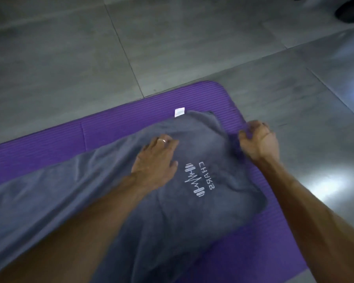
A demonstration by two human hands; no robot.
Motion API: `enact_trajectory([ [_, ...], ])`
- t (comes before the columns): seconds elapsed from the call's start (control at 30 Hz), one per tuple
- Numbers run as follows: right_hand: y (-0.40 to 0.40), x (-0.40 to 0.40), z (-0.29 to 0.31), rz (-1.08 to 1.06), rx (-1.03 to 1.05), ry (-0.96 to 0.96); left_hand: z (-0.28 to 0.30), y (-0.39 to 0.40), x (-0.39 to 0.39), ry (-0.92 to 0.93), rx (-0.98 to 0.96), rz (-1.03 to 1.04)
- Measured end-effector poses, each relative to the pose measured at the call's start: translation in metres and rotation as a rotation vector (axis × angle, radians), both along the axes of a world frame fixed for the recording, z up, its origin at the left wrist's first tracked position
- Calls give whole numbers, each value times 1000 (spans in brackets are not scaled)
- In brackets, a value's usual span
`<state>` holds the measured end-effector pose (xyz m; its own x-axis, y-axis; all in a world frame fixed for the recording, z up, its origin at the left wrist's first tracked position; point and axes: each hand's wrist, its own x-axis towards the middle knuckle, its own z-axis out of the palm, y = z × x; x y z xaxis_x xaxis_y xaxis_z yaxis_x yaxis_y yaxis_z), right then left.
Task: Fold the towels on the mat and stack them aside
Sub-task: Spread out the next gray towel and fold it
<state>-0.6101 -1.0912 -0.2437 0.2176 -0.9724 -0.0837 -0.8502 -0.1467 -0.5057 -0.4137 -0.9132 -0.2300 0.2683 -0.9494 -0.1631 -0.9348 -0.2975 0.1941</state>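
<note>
Currently left hand [157, 154] presses flat on towel [102, 190]; right hand [258, 139] grips its edge. Risk: uneven pull skews the fold on mat [49, 144].

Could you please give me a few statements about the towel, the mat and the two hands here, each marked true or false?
1. The grey towel lies on a purple mat. True.
2. The left hand lies flat on the towel. True.
3. The right hand hovers open above the floor. False: it grips the towel's edge.
4. The towel is plain, with no print. False: it bears a white logo.
5. A white tag shows at the towel's far edge. True.
</note>
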Motion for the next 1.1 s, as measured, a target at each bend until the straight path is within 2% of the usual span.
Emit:
enact_trajectory([
  [0.1,43,-62,-6,-75,92,52,-15,21,-54,112,-77,-241],
  [0.17,77,-88,-6,-9,161,82,-27,30,-80,165,-38,-303],
  [0.33,116,-106,11,225,438,73,-41,27,-95,122,68,-269],
  [0.47,109,-112,43,435,495,75,-40,23,-93,108,168,-294],
  [0.53,105,-115,51,474,505,86,-37,21,-92,138,171,-285],
  [0.6,100,-119,55,388,492,72,-36,20,-90,146,181,-289],
  [0.73,93,-141,57,67,583,-91,-36,21,-90,116,196,-309],
  [0.83,108,-139,44,58,690,-128,-36,26,-95,162,86,-269],
  [0.9,120,-134,22,77,618,-89,-31,38,-100,219,-63,-247],
  [0.93,126,-132,11,100,517,-3,-31,49,-103,240,-113,-264],
  [1.0,135,-127,-3,132,299,138,-36,76,-112,266,-99,-329],
  [1.03,138,-125,-6,134,255,135,-39,87,-115,261,-74,-339],
  [1.1,139,-126,-5,107,284,9,-45,96,-116,255,-42,-301],
])
